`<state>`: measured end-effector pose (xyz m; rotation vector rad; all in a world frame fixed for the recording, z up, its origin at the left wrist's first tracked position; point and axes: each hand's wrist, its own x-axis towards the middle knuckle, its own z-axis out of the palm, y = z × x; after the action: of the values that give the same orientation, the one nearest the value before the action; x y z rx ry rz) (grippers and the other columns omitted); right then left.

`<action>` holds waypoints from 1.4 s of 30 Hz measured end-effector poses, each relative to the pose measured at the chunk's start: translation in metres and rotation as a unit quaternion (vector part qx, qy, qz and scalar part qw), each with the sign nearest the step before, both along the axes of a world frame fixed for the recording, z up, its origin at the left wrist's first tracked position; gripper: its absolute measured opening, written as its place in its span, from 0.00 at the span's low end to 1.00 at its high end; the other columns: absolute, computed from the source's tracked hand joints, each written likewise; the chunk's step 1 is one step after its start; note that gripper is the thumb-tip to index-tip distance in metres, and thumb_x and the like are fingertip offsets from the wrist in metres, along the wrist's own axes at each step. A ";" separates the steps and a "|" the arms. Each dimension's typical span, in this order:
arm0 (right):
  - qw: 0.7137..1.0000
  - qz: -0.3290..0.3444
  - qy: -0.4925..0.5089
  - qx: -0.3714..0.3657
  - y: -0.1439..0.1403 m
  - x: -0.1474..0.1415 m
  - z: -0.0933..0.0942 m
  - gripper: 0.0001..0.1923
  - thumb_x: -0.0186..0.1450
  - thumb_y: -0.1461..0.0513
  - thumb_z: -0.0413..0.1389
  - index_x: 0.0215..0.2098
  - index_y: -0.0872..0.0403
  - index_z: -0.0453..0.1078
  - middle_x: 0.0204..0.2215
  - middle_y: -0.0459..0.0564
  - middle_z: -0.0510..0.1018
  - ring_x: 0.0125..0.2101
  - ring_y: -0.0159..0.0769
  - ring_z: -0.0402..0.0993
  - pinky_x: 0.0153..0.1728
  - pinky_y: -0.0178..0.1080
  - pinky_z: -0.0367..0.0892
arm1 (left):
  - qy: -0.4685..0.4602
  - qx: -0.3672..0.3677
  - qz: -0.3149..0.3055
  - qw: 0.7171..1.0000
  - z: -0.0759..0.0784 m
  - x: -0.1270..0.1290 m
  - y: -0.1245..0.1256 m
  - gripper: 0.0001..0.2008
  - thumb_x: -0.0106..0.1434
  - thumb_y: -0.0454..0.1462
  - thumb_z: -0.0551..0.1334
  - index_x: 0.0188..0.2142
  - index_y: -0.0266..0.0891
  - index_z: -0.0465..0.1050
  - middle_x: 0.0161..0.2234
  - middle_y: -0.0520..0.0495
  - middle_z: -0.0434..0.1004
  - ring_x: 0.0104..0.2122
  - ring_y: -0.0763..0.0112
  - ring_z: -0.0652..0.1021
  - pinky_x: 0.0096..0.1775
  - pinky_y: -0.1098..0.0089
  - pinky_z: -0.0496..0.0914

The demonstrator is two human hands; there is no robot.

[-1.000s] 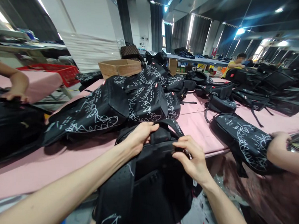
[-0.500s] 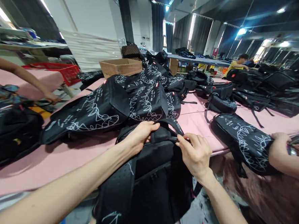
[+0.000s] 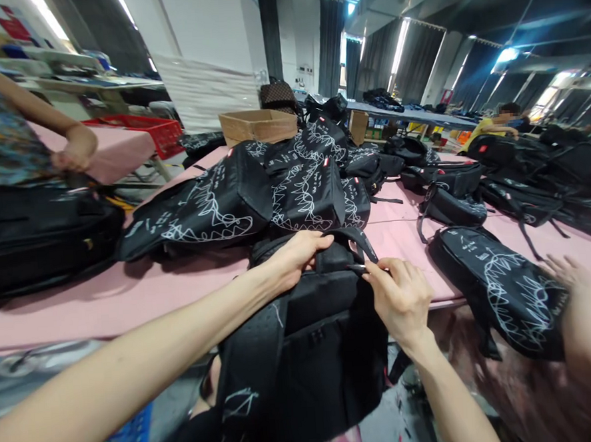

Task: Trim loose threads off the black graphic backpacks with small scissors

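A black backpack point(image 3: 334, 359) hangs at the table's front edge, its strap side facing me. My left hand point(image 3: 300, 255) is closed on the top of this backpack, its thumb over the fabric near the carry handle point(image 3: 359, 238). Close by on the right, my right hand point(image 3: 400, 298) pinches a small, thin tool with a shiny tip point(image 3: 359, 268). The tip points left, against the fabric below the handle. Its exact kind is too small to make out, and my palm hides the rest of it.
Black backpacks with white scribble prints point(image 3: 209, 203) lie across the pink table point(image 3: 180, 301). A cardboard box point(image 3: 257, 126) and a red crate point(image 3: 163, 137) stand behind. Another person's hand point(image 3: 583, 297) is beside a backpack point(image 3: 504, 288) at right; one more person point(image 3: 7, 132) stands at left.
The view has shifted, so most things sit farther right. Both my hands keep their grip. The tool's shiny tip shows more. The right-hand person's fingers have spread; the left person's hand has drawn back.
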<state>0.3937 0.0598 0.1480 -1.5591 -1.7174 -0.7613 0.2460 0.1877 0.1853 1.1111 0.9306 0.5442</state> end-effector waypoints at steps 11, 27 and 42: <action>0.997 0.038 0.061 -0.014 -0.002 -0.003 0.002 0.06 0.64 0.64 0.54 0.38 0.53 0.73 0.31 0.49 0.74 0.30 0.33 0.68 0.33 0.36 0.61 | -0.003 0.001 0.008 1.000 0.003 -0.002 -0.001 0.13 0.45 0.40 0.67 0.23 0.36 0.65 0.16 0.56 0.64 0.13 0.80 0.62 0.19 0.77 0.53; 0.871 0.167 0.418 -0.197 -0.007 0.029 0.009 0.10 0.59 0.59 0.56 0.37 0.55 0.72 0.27 0.46 0.74 0.28 0.33 0.70 0.31 0.35 0.66 | 0.026 0.443 -0.012 0.896 0.018 -0.005 -0.020 0.17 0.50 0.37 0.65 0.41 0.47 0.75 0.45 0.51 0.74 0.48 0.61 0.71 0.50 0.68 0.62; 0.545 0.307 0.632 -0.457 -0.037 0.062 -0.085 0.21 0.45 0.53 0.67 0.30 0.60 0.73 0.24 0.46 0.74 0.26 0.32 0.68 0.30 0.35 0.65 | 0.019 0.088 -0.005 0.996 -0.008 0.003 0.055 0.10 0.53 0.39 0.64 0.24 0.32 0.71 0.20 0.50 0.74 0.23 0.72 0.72 0.30 0.72 0.68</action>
<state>0.4557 0.0230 0.0628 -1.1682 -1.1567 1.5701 0.2489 0.2431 0.1770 1.2879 0.9237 0.6081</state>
